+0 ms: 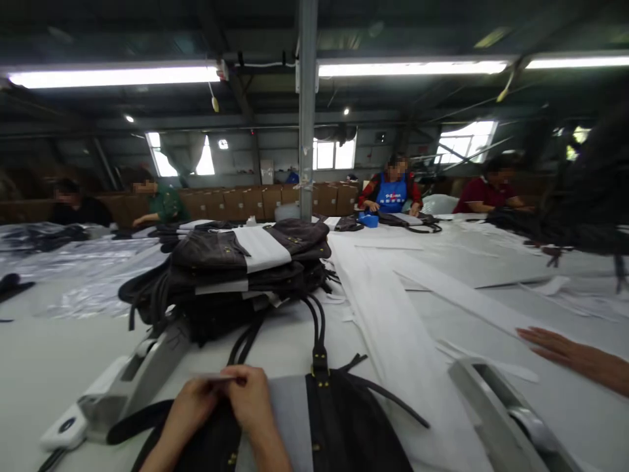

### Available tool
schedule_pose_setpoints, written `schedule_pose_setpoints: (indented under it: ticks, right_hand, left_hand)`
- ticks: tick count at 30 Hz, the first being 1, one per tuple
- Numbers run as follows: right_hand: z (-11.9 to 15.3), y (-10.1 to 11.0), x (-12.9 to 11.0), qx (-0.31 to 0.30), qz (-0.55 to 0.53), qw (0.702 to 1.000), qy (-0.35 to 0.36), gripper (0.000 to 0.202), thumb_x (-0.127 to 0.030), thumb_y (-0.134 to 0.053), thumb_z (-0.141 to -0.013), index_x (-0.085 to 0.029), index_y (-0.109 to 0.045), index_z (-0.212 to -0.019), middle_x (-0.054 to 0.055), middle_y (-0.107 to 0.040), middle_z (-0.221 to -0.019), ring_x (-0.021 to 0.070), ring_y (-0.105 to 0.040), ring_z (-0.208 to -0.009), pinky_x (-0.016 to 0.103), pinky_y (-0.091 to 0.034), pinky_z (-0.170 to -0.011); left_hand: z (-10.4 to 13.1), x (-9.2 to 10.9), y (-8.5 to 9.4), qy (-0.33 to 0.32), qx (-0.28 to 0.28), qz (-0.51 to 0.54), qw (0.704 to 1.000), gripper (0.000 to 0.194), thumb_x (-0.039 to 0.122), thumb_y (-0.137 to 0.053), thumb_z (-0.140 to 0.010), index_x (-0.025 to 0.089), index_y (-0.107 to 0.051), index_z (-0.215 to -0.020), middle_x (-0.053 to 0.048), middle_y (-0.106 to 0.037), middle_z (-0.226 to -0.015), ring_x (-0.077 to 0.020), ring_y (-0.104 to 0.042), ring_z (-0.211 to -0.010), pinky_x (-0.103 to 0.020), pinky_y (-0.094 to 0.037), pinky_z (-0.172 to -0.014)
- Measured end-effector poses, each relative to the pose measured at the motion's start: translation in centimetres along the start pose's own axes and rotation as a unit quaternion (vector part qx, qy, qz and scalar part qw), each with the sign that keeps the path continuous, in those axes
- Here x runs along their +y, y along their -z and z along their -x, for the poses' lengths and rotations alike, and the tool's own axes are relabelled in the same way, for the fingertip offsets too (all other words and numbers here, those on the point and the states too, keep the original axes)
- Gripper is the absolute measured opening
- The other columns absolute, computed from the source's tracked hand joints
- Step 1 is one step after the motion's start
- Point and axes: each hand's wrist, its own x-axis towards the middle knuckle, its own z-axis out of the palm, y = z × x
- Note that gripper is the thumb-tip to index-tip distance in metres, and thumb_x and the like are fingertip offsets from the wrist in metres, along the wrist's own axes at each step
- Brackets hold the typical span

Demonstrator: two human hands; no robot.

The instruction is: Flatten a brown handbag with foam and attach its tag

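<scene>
Tabletop (pixel 59 367): white, long, shared; several seated people work at its far side, well beyond the stack of dark bags (pixel 246 269). Stack sits at mid-table, banded with white paper strips, straps spilling toward the near edge. A long white paper strip (pixel 393 328) runs just right of the stack, from far to near. Near of the stack, at the bottom edge of view, lies one dark bag (pixel 344 426), its strap and buckle pointing back at the stack. Left hand (pixel 189 410) and right hand (pixel 250 396) meet over that bag's left part, fingertips pinched together on a thin pale slip (pixel 216 377); grip of both is closed on it. Another person's hand (pixel 555 347) lies flat, far right of the stack. Risks, judged: the slip is thin and could tear or slide out of the pinch; the loose straps trailing from the stack could snag a wrist and drag the pile over.
</scene>
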Motion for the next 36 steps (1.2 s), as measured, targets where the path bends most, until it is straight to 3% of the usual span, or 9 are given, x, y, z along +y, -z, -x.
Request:
schedule_pose_setpoints:
  ticks: [4,8,12,17,20,24,28,32,36]
  right_hand:
    - [0.1,0.4,-1.2,-0.026,-0.034,0.999,-0.009,0.033,-0.049,-0.064,-0.074,-0.016,-0.063,-0.07,-0.003,-0.056,-0.051,0.0097,-0.048,-0.041,0.021,-0.033,-0.042]
    - [-0.2,0.6,-2.0,-0.028,-0.109,0.994,-0.018,0.051,-0.067,-0.057,-0.074,-0.017,-0.057,-0.079,-0.007,-0.046,-0.048,0.0049,-0.033,-0.033,0.02,-0.022,-0.035]
    - [-0.2,0.9,-2.3,-0.026,-0.107,0.993,-0.034,0.056,-0.073,-0.052,-0.073,-0.017,-0.053,-0.067,-0.006,-0.044,-0.048,0.004,-0.028,-0.035,0.02,-0.017,-0.035]
    - [-0.3,0.8,-1.9,-0.044,-0.032,0.998,-0.013,0.048,-0.063,-0.06,-0.072,-0.016,-0.057,-0.061,-0.004,-0.044,-0.048,0.0063,-0.032,-0.042,0.021,-0.022,-0.04]
    - [-0.5,0.5,-1.7,-0.03,-0.008,1.0,-0.002,0.037,-0.05,-0.063,-0.069,-0.015,-0.059,-0.059,-0.004,-0.043,-0.05,0.0073,-0.034,-0.049,0.021,-0.025,-0.045]
    - [-0.3,0.3,-2.0,-0.002,0.035,0.999,-0.004,0.027,-0.033,-0.06,-0.067,-0.017,-0.047,-0.049,-0.006,-0.032,-0.049,0.0065,-0.027,-0.05,0.022,-0.019,-0.045]
    - [0.0,0.2,-2.4,0.001,0.06,0.998,-0.009,0.023,-0.025,-0.054,-0.064,-0.019,-0.039,-0.048,-0.007,-0.028,-0.05,0.0065,-0.025,-0.05,0.023,-0.016,-0.045]
    - [-0.1,0.5,-2.4,-0.049,0.067,0.996,-0.018,0.02,-0.025,-0.053,-0.064,-0.018,-0.044,-0.048,-0.006,-0.03,-0.049,0.0069,-0.028,-0.049,0.023,-0.017,-0.045]
    - [-0.2,1.0,-2.4,-0.092,0.072,0.993,-0.032,0.016,-0.024,-0.053,-0.063,-0.017,-0.049,-0.049,-0.006,-0.032,-0.049,0.0068,-0.028,-0.049,0.022,-0.017,-0.044]
  left_hand:
    - [-0.3,-0.2,-0.7,0.023,-0.02,-0.051,0.998,0.031,0.04,-0.06,-0.086,0.018,-0.06,-0.109,-0.004,-0.061,-0.109,-0.0214,-0.061,-0.097,-0.035,-0.053,-0.08]
    - [-0.9,-1.2,0.2,0.034,-0.027,-0.064,0.997,0.04,0.053,-0.06,-0.082,0.013,-0.064,-0.083,0.001,-0.063,-0.076,-0.0152,-0.06,-0.07,-0.026,-0.048,-0.062]
    - [-1.7,-3.0,2.1,0.011,-0.068,0.113,0.991,0.04,0.052,-0.073,-0.066,0.015,-0.058,-0.06,0.005,-0.051,-0.055,-0.0086,-0.046,-0.053,-0.022,-0.037,-0.054]
    - [-2.2,-4.1,2.8,0.048,-0.083,0.368,0.925,0.022,0.033,-0.071,-0.07,0.015,-0.06,-0.063,0.002,-0.054,-0.059,-0.0122,-0.055,-0.065,-0.024,-0.048,-0.066]
    - [-2.4,-4.1,2.7,0.079,-0.063,0.412,0.905,0.012,0.019,-0.072,-0.066,0.014,-0.065,-0.074,0.003,-0.055,-0.064,-0.0087,-0.055,-0.059,-0.016,-0.045,-0.05]
    - [-2.6,-4.4,2.6,0.109,-0.031,0.382,0.917,0.029,0.006,-0.073,-0.062,0.01,-0.068,-0.091,0.002,-0.057,-0.068,0.0012,-0.039,-0.042,-0.007,-0.018,-0.031]
    - [-2.6,-4.7,2.3,0.104,-0.055,0.348,0.93,0.036,0.018,-0.079,-0.065,0.011,-0.069,-0.1,0.004,-0.055,-0.063,0.0027,-0.031,-0.038,-0.008,-0.015,-0.031]
    - [-2.4,-4.3,1.8,0.091,-0.09,0.29,0.948,0.047,0.037,-0.082,-0.064,0.013,-0.07,-0.102,0.001,-0.061,-0.067,-0.0023,-0.046,-0.048,-0.012,-0.033,-0.042]
    - [-1.9,-3.6,1.4,0.078,-0.099,0.267,0.955,0.049,0.034,-0.087,-0.057,0.013,-0.069,-0.098,-0.005,-0.069,-0.081,-0.0144,-0.062,-0.072,-0.022,-0.048,-0.068]
